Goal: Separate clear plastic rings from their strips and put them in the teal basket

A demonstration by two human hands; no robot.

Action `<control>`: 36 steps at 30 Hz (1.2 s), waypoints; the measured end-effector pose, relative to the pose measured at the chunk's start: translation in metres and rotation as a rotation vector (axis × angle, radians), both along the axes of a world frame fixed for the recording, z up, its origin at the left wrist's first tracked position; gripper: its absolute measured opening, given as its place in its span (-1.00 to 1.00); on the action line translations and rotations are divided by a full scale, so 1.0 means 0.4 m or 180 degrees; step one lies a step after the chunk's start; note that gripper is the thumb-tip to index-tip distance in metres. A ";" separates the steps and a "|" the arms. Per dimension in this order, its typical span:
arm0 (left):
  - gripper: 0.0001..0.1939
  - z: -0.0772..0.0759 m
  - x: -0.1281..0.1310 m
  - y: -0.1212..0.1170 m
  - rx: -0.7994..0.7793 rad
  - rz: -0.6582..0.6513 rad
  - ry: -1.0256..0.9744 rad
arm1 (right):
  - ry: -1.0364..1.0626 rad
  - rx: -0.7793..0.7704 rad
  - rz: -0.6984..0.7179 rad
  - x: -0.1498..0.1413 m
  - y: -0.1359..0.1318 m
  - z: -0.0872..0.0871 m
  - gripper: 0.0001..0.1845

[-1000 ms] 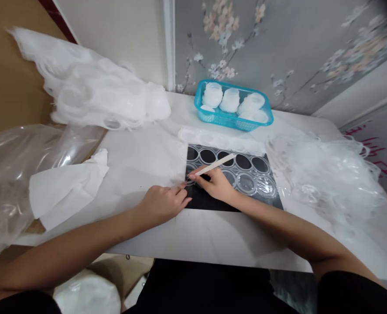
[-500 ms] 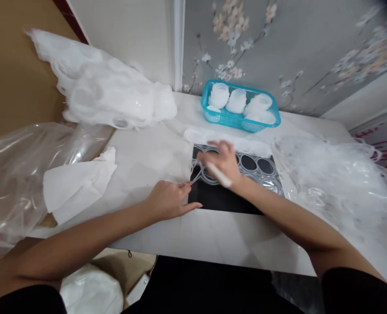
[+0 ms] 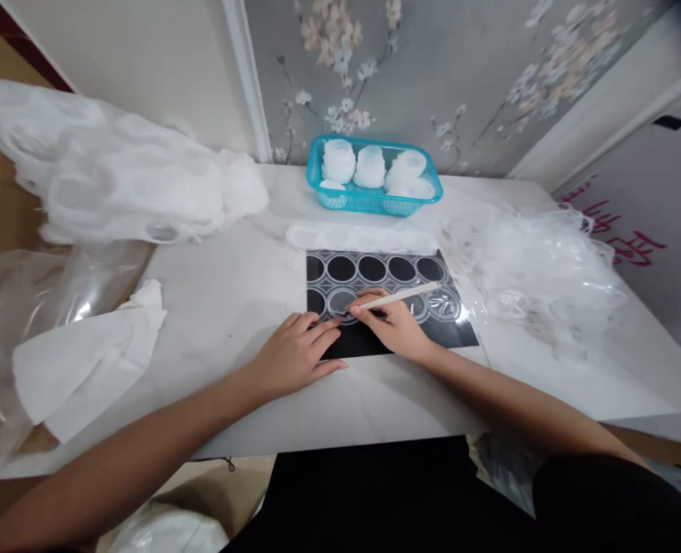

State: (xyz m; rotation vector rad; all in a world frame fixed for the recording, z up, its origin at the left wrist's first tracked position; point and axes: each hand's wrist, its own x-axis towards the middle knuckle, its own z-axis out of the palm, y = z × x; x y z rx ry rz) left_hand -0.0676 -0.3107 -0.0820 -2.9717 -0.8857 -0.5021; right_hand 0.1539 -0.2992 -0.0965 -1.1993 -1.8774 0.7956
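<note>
A clear plastic sheet with rows of rings (image 3: 387, 269) lies on a black mat (image 3: 348, 344); most of the circles show black, while a few in the nearer row look greyish. My right hand (image 3: 398, 326) grips a slim white pen-shaped tool (image 3: 409, 294) like a pen. Its dark tip points down at the edge of a ring in the nearer row; the exact kind of tool cannot be made out. To the left, my left hand (image 3: 297, 351) rests palm down with fingers stretched, fingertips on the sheet's near left part.
Behind the mat lies a strip of white discs (image 3: 363, 237). A blue basket (image 3: 378, 205) holds stacked white rounds. Tangled clear plastic offcuts (image 3: 547, 269) are heaped on the right. At left are bundled white ringed sheets (image 3: 121, 177), a white cloth (image 3: 92, 357) and clear film (image 3: 6, 346).
My right hand has come down from above the sheet and turned the tool so its tip meets a ring. A lifted clear strip at the left now lies flat. The view has shifted right.
</note>
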 end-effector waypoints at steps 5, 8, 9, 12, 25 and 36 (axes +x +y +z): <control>-0.53 -0.009 0.002 0.007 -0.0170 -0.0043 0.0075 | -0.0054 -0.0008 0.0040 0.005 0.017 0.004 -0.78; -0.55 -0.012 0.000 0.007 -0.0205 -0.0052 0.0078 | -0.0158 0.0074 0.0088 0.008 0.011 0.003 -0.80; -0.55 -0.012 0.001 0.007 -0.0239 -0.0054 0.0063 | -0.0240 0.0137 0.0097 0.008 0.005 0.002 -0.80; -0.51 -0.011 0.004 0.006 -0.0456 -0.0013 -0.0038 | -0.0799 0.0610 0.0199 0.006 -0.019 -0.002 -0.81; -0.46 0.018 0.016 0.019 -0.0628 0.0114 -0.0144 | -0.0852 0.1077 -0.0965 0.117 0.075 0.064 -0.80; -0.47 0.020 0.162 0.017 -0.0067 -0.0260 0.0508 | -0.0134 0.0017 -0.0341 0.131 -0.013 -0.014 -0.78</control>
